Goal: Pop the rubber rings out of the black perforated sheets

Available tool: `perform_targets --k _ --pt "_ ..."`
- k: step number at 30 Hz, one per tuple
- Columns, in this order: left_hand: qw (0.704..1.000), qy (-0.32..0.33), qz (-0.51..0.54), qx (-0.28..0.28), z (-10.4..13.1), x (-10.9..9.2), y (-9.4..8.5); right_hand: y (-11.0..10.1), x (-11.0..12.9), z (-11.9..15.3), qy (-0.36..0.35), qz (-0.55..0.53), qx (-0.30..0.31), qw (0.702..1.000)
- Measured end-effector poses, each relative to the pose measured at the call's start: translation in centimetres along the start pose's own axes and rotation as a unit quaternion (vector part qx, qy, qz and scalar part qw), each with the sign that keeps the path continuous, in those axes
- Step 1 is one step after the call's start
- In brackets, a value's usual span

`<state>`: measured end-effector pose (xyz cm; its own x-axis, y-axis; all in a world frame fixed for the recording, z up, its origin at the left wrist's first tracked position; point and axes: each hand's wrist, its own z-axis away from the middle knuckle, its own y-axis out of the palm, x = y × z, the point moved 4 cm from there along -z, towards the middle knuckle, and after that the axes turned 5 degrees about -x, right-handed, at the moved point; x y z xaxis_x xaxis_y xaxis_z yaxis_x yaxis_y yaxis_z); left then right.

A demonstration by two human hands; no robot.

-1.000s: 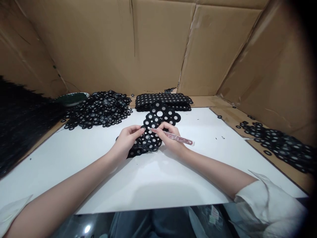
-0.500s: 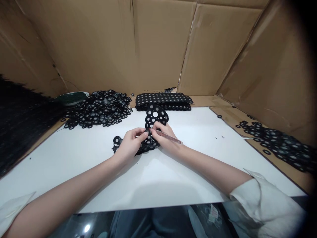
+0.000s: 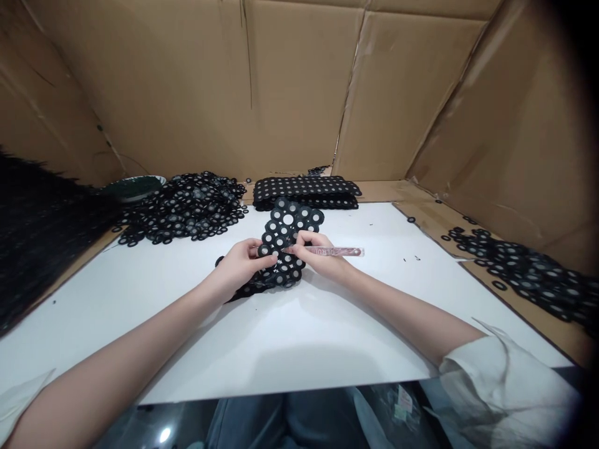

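Note:
A black, lace-like piece made of joined rings (image 3: 288,219) lies bunched near the middle of the white board, its upper part raised. My left hand (image 3: 247,262) pinches a ring at its left edge between thumb and fingers. My right hand (image 3: 318,251) grips a slim tool with a flat, reddish see-through handle (image 3: 344,251), which bears lettering and points right. The tool's tip meets the piece close to my left thumb; its exact shape is too small to tell.
Loose black rings (image 3: 187,209) form a heap at the back left, beside a rimmed dish (image 3: 135,187). A folded ringed sheet (image 3: 304,192) lies at the back. More ringed pieces (image 3: 528,271) spread along the right. Cardboard walls (image 3: 299,81) enclose the white board (image 3: 374,324).
The tool's handle has swung from slanting down to nearly level. The ringed piece has turned and spread wider between my hands. My left hand still pinches its edge.

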<state>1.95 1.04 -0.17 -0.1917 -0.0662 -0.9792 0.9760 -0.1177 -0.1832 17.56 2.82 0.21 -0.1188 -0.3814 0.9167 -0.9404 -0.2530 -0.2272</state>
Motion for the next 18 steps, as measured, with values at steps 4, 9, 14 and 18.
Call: perform_targets --k 4,9,14,18 --pt "1.000 -0.006 0.013 0.004 0.1 -0.1 0.1 0.1 0.4 0.4 -0.008 0.051 0.008 0.999" --pt "0.995 -0.078 0.056 -0.012 0.4 0.4 0.4 1.1 0.6 0.8 -0.051 0.143 0.032 0.988" --pt "0.998 -0.059 0.020 -0.016 1.1 0.1 0.9 1.9 0.5 0.3 -0.102 0.178 -0.013 0.979" --pt "1.000 -0.005 -0.013 -0.003 1.2 -0.6 0.8 0.7 0.0 -0.5 -0.048 0.128 -0.002 0.991"
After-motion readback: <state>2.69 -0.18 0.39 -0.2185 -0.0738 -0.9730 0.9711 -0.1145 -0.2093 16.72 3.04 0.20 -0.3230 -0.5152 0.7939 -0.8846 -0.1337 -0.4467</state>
